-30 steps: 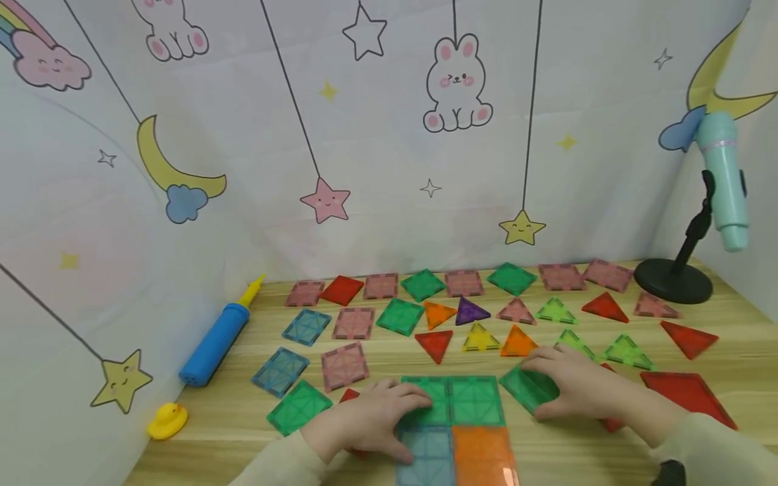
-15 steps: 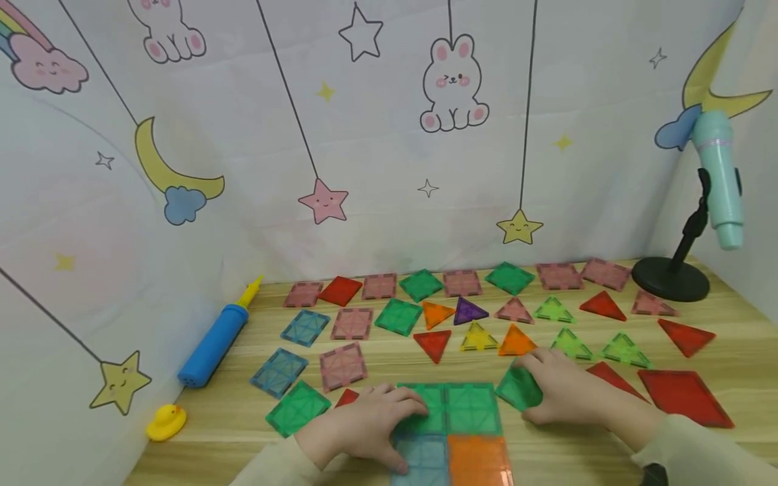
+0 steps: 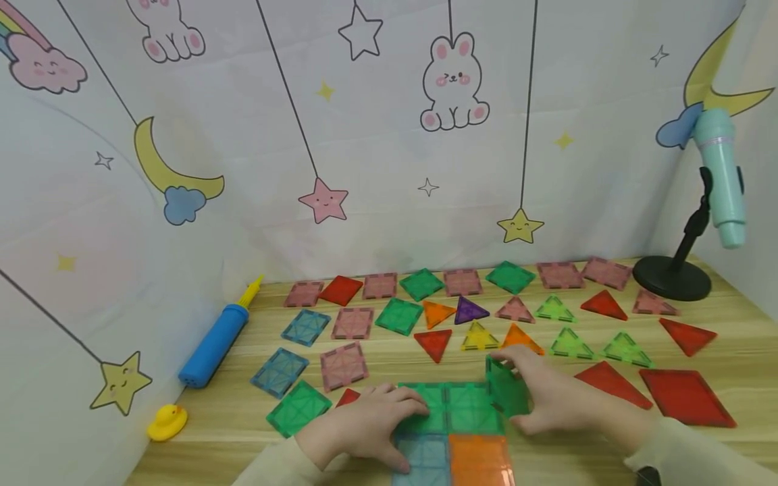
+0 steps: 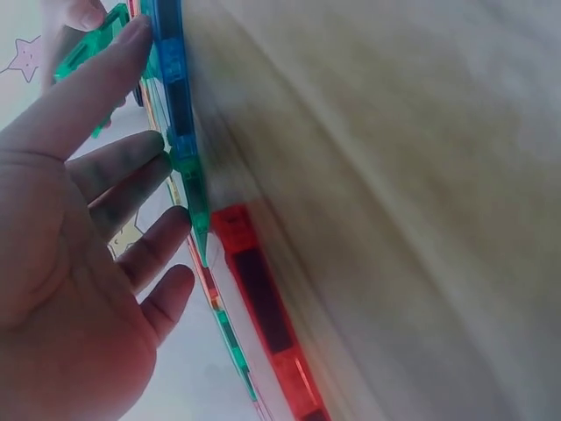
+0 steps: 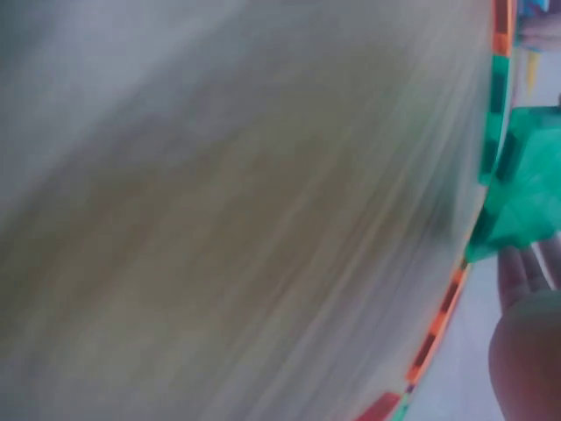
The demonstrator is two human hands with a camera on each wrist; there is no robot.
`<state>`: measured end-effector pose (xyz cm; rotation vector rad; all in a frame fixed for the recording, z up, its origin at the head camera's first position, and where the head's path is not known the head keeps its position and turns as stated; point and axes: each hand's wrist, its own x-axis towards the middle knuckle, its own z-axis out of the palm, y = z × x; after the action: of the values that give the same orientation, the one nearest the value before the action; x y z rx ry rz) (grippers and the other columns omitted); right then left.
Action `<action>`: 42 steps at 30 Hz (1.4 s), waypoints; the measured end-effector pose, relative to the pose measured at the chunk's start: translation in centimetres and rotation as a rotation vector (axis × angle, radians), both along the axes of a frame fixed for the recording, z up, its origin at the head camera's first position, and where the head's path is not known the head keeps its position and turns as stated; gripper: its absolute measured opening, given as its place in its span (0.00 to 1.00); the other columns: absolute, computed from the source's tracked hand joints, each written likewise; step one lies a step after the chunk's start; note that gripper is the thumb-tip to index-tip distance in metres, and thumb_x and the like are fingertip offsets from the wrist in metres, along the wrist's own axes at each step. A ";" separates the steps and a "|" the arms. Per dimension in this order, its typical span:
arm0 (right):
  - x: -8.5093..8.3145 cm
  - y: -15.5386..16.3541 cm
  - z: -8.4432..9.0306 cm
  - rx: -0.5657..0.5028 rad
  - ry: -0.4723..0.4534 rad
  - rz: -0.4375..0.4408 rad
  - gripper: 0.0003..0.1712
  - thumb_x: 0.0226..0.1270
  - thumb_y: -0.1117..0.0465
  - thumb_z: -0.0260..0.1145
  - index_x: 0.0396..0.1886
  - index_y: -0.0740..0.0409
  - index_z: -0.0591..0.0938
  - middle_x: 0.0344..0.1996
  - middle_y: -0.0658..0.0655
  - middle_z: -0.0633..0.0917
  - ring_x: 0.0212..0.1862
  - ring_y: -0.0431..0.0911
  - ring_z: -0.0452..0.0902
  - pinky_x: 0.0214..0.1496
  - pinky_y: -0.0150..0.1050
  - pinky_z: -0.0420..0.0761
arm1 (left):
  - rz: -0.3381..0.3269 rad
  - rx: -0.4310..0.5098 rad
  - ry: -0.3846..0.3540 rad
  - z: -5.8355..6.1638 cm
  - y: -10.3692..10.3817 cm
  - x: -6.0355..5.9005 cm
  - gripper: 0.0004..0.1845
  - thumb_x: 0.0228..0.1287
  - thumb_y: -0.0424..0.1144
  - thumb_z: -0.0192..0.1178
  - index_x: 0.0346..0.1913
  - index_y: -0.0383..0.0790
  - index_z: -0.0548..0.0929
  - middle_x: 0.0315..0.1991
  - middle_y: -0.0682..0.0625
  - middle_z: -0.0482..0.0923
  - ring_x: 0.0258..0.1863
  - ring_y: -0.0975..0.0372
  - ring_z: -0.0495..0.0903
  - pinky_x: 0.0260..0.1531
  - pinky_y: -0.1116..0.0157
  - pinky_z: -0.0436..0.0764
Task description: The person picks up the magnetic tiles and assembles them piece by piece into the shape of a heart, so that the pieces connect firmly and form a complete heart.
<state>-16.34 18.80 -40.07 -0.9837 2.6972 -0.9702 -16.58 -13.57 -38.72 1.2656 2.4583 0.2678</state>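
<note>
My right hand [image 3: 556,391] pinches a green square magnetic tile [image 3: 509,391] between thumb and fingers. The tile is tilted up on edge, right at the right side of a flat two-by-two block. That block has two green tiles [image 3: 474,408] in its far row, with a blue tile [image 3: 424,462] and an orange tile [image 3: 480,462] nearer. Spread over the block's left side is my left hand [image 3: 365,422], fingertips on the far-left green tile and thumb at the blue one. In the left wrist view the fingers of the left hand [image 4: 96,210] are loosely extended along the tile edges.
Rows of loose square and triangular tiles lie behind the block, including an orange triangle [image 3: 521,337]. Large red tiles [image 3: 687,397] lie at right. A blue pump [image 3: 215,344] and yellow duck [image 3: 167,422] are at left; a microphone stand [image 3: 671,278] is back right.
My right hand has brought the green tile leftward to the block's right edge and tipped it more upright. A red triangle behind that hand shows more. The left hand stays on the block.
</note>
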 end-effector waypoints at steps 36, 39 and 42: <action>0.3 6.1 1.5 0.173 -0.077 -0.177 0.53 0.47 0.36 0.71 0.66 0.61 0.65 0.57 0.63 0.68 0.53 0.55 0.70 0.47 0.53 0.74 | 0.060 -0.023 0.047 0.3 0.4 -0.8 0.35 0.51 0.59 0.66 0.61 0.50 0.72 0.60 0.55 0.67 0.53 0.59 0.65 0.55 0.59 0.67; 0.4 8.2 1.3 0.272 -0.053 -0.214 0.49 0.46 0.37 0.72 0.61 0.62 0.70 0.54 0.65 0.70 0.52 0.60 0.68 0.47 0.58 0.73 | 0.063 -0.026 0.041 0.3 0.5 -0.8 0.35 0.51 0.59 0.66 0.62 0.50 0.72 0.60 0.56 0.67 0.54 0.59 0.65 0.55 0.59 0.67; 0.7 9.5 0.7 0.337 -0.054 -0.201 0.43 0.46 0.39 0.73 0.57 0.61 0.75 0.52 0.64 0.71 0.52 0.61 0.67 0.47 0.58 0.72 | 0.066 -0.033 0.050 0.4 0.5 -0.8 0.35 0.51 0.59 0.66 0.61 0.51 0.72 0.60 0.56 0.66 0.54 0.59 0.65 0.56 0.58 0.66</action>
<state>-15.64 28.33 -39.36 -0.6237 2.8244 -0.5292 -17.35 -13.06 -38.34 1.1933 2.5389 0.2145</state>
